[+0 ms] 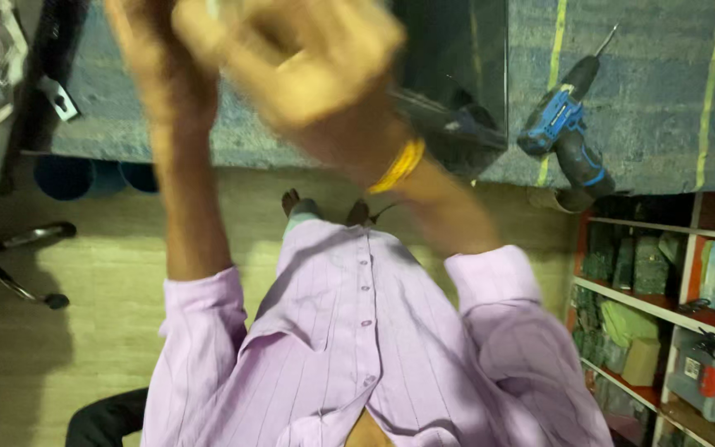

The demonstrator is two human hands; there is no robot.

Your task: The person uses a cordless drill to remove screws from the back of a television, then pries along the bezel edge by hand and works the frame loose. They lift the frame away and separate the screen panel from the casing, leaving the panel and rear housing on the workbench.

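Right hand (308, 62), upper centre of frame: blurred, fingers curled, grip not discernible; yellow band (399, 165) at wrist. Left hand (146, 25), upper left: cropped by the frame edge, state not discernible. Lilac pinstriped button shirt (357, 331), lower centre. Blue-black cordless drill (568, 124), pistol-shaped, lies on the blue woven-covered bench (647, 83), upper right, well apart from both hands.

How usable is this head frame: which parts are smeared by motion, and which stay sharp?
Head view: both raised hands are motion-blurred, the right hand worst, the left hand cut off by the top edge, so neither grip is readable; the blue drill on the work surface, the lilac shirt and the shelves stay fairly sharp; lighting is dim and warm.
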